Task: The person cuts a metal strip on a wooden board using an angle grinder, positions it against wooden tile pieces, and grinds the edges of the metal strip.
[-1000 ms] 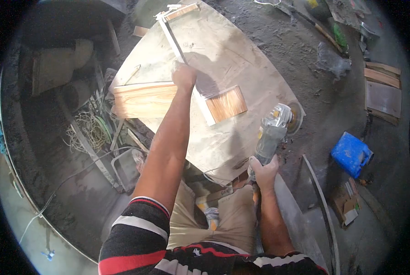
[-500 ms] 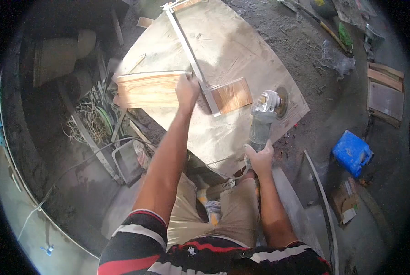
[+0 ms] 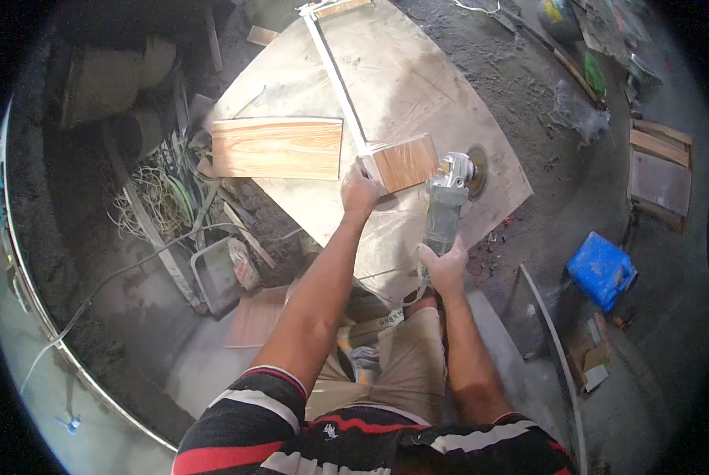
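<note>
Grinder (image 3: 445, 210) is gripped by the right hand (image 3: 447, 267), disc (image 3: 478, 171) beyond it, presumably for clearance; left hand (image 3: 360, 191) touches the bar (image 3: 336, 83), likely steadying it, grip unclear.

Dark capital letters (image 3: 391, 318), seemingly reading "GREN", are showing on a pale strip (image 3: 364, 330) that is crossing between the trouser legs (image 3: 410, 356), nearer the body than the left hand (image 3: 360, 194) and the right hand (image 3: 447, 265); the word's last part is blurring beside the leg. Farther back from both hands, a small white emblem (image 3: 330, 430) is marking the striped shirt (image 3: 251, 416), its shape appearing too small to identify.
</note>
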Tool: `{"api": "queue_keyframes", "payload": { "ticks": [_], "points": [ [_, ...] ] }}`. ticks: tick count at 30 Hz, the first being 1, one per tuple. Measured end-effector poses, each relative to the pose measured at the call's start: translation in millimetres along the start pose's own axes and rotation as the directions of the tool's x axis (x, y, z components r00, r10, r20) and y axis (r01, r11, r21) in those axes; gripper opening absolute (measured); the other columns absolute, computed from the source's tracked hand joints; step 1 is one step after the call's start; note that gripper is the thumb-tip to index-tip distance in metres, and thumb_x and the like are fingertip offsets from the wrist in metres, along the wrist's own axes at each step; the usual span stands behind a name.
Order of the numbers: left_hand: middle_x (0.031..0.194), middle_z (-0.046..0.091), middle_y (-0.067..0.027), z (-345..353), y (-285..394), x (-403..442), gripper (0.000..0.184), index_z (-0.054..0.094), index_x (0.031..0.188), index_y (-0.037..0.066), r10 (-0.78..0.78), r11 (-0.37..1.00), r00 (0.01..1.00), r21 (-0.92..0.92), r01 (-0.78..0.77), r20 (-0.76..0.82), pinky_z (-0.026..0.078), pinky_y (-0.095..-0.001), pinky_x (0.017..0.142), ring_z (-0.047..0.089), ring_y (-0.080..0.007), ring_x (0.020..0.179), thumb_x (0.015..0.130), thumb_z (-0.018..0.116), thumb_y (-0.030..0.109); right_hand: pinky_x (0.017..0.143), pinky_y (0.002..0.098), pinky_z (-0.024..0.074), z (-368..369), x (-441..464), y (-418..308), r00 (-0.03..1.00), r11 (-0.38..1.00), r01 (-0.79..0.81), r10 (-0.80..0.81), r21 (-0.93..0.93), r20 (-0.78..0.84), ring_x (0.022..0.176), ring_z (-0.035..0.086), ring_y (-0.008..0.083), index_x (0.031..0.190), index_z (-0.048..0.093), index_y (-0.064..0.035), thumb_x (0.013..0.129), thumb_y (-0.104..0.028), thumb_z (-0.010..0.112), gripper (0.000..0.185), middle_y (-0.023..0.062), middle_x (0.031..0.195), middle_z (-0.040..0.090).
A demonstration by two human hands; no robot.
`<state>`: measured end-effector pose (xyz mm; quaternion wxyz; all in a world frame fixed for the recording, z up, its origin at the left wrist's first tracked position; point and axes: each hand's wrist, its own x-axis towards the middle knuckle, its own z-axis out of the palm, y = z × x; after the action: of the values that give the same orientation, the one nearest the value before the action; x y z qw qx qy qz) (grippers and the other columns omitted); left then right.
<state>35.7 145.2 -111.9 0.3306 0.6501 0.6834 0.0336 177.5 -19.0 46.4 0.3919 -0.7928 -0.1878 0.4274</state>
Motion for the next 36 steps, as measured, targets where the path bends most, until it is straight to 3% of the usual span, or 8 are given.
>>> {"api": "queue_keyframes", "payload": {
  "ticks": [8, 9, 12, 19, 22, 26, 32, 36],
  "points": [
    [0.097, 0.074, -0.0209, -14, -33, -22, 0.029, 0.068, 0.104, 0.002, -0.032, 0.976, 0.973, -0.204, 0.08, 0.229, 0.054, -0.0485, 0.087, 0.071, -0.0381, 0.093, 0.079, 0.072, 0.016, 0.083, 0.0451, 0.0564, -2, 1, -5, 1.0, 0.994, 0.029, -0.029, -0.104, 0.005, 0.091, 0.072, 0.0337, 0.118, 0.062, 0.0029, 0.075, -0.021, 0.085, 0.055, 0.0192, 0.099, 0.073],
    [0.091, 0.074, -0.0116, -11, -51, -17, 0.024, 0.069, 0.108, 0.0, 0.014, 0.975, 0.983, -0.221, 0.028, 0.186, 0.056, -0.0368, 0.073, 0.07, -0.0225, 0.078, 0.086, 0.07, 0.008, 0.084, 0.0451, 0.0566, 11, 4, -6, 0.999, 0.995, -0.008, 0.011, -0.096, 0.035, 0.091, 0.073, 0.0341, 0.118, 0.062, 0.0027, 0.074, -0.022, 0.085, 0.055, 0.0194, 0.099, 0.074],
    [0.095, 0.074, -0.0085, -55, -25, -14, 0.023, 0.069, 0.112, -0.001, -0.167, 0.822, 0.917, -0.463, 0.332, 0.362, 0.057, -0.034, 0.073, 0.07, -0.0188, 0.08, 0.092, 0.069, 0.01, 0.084, 0.045, 0.0568, 34, 10, -24, 0.99, 0.99, -0.099, 0.109, -0.1, 0.093, 0.09, 0.073, 0.034, 0.116, 0.062, 0.0021, 0.073, -0.024, 0.085, 0.055, 0.0191, 0.099, 0.074],
    [0.096, 0.074, -0.0099, -84, -22, 13, 0.025, 0.07, 0.114, -0.003, -0.097, 0.79, 0.909, -0.524, 0.319, 0.406, 0.055, -0.0307, 0.069, 0.068, -0.0143, 0.078, 0.093, 0.068, 0.01, 0.083, 0.0451, 0.0562, 79, 20, -57, 0.983, 0.992, -0.092, 0.105, -0.091, 0.148, 0.087, 0.073, 0.0344, 0.109, 0.062, 0.0045, 0.074, -0.027, 0.084, 0.052, 0.0223, 0.095, 0.074],
    [0.104, 0.075, -0.0167, -100, -17, 59, 0.032, 0.069, 0.117, -0.004, -0.065, 0.889, 0.948, -0.413, 0.197, 0.313, 0.057, -0.0349, 0.076, 0.071, -0.0219, 0.087, 0.092, 0.069, 0.016, 0.082, 0.0443, 0.0562, 86, 19, -49, 0.983, 0.99, -0.121, 0.13, -0.074, 0.127, 0.086, 0.072, 0.0332, 0.111, 0.062, 0.004, 0.075, -0.025, 0.083, 0.051, 0.0198, 0.094, 0.074],
    [0.117, 0.071, -0.0286, -100, 11, 154, 0.049, 0.066, 0.118, -0.006, 0.143, 0.973, 0.983, -0.165, -0.161, -0.119, 0.052, -0.0473, 0.097, 0.068, -0.0425, 0.11, 0.088, 0.071, 0.032, 0.08, 0.0413, 0.0564, 73, 16, -32, 0.999, 0.998, -0.025, 0.027, -0.052, 0.041, 0.084, 0.071, 0.0278, 0.112, 0.063, 0.0032, 0.076, -0.021, 0.082, 0.047, 0.0154, 0.093, 0.074],
    [0.118, 0.071, -0.0274, -76, 39, 220, 0.067, 0.059, 0.124, -0.007, 0.009, 1.0, 0.998, 0.016, -0.01, 0.068, 0.051, -0.0471, 0.101, 0.067, -0.0415, 0.114, 0.083, 0.077, 0.044, 0.078, 0.0359, 0.0559, 59, 18, -2, 0.999, 0.997, -0.052, 0.053, -0.052, 0.009, 0.084, 0.069, 0.0198, 0.113, 0.064, 0.0026, 0.077, -0.014, 0.083, 0.044, 0.0117, 0.094, 0.072],
    [0.114, 0.072, -0.0286, -65, 43, 223, 0.059, 0.067, 0.113, -0.006, 0.066, 0.994, 0.996, 0.082, -0.071, 0.056, 0.054, -0.0464, 0.099, 0.07, -0.0415, 0.111, 0.083, 0.077, 0.043, 0.079, 0.0372, 0.0558, 52, 17, 10, 1.0, 0.992, 0.005, -0.007, -0.127, -0.016, 0.085, 0.069, 0.0219, 0.113, 0.064, 0.0035, 0.077, -0.016, 0.084, 0.046, 0.013, 0.095, 0.073]
  ]
}}
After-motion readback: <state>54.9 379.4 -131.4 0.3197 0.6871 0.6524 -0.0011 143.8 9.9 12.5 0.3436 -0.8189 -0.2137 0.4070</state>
